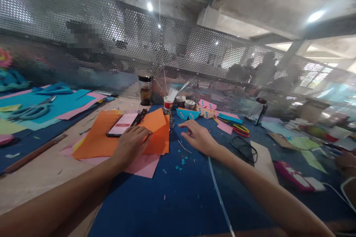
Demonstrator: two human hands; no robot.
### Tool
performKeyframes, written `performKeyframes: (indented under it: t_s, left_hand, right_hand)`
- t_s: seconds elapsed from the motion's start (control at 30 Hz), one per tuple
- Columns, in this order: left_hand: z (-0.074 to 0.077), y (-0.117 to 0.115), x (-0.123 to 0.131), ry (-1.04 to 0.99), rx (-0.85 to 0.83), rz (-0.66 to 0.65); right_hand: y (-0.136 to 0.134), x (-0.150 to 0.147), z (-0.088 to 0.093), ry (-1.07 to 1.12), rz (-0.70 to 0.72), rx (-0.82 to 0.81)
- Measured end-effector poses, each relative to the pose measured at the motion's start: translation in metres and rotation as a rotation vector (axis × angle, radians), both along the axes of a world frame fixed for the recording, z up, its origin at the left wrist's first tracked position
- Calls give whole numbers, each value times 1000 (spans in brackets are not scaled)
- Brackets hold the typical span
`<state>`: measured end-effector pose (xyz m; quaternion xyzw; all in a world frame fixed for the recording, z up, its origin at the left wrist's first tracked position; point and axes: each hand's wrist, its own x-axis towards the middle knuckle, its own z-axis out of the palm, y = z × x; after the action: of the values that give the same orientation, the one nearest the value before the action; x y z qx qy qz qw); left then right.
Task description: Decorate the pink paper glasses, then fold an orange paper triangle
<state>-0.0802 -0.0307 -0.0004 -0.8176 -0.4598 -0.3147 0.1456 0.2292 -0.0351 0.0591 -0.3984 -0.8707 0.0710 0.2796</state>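
Observation:
My left hand (133, 145) rests palm down on orange paper sheets (94, 142), its fingers stretched loosely beside a lit phone (124, 123). Pink paper (147, 165) sticks out beneath the orange. Over the dark blue tabletop (155, 207), my right hand (198, 136) reaches forward with fingers apart and nothing visible in them. Just beyond its fingertips stands a folded blue paper piece (187, 114) with pink dots. Small blue paper scraps (182, 162) and a thin white stick (184, 146) lie between my hands.
Paper cups (168, 102), a bottle with brown liquid (145, 90) and perforated metal mesh (178, 44) stand behind. Scissors (241, 130), glasses (244, 149) and a magenta case (292, 176) lie right. More scissors (30, 111) rest on blue paper at left. Another person's hand (346, 163) shows far right.

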Motion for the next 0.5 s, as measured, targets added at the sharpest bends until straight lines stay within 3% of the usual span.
performKeyframes:
  t_s: [0.27, 0.5]
  left_hand:
    - [-1, 2, -3, -2, 59, 4]
    - [-2, 2, -4, 6, 43, -9]
  right_hand:
    - [30, -66, -10, -96, 127, 1]
    - [53, -79, -18, -81, 99, -12]
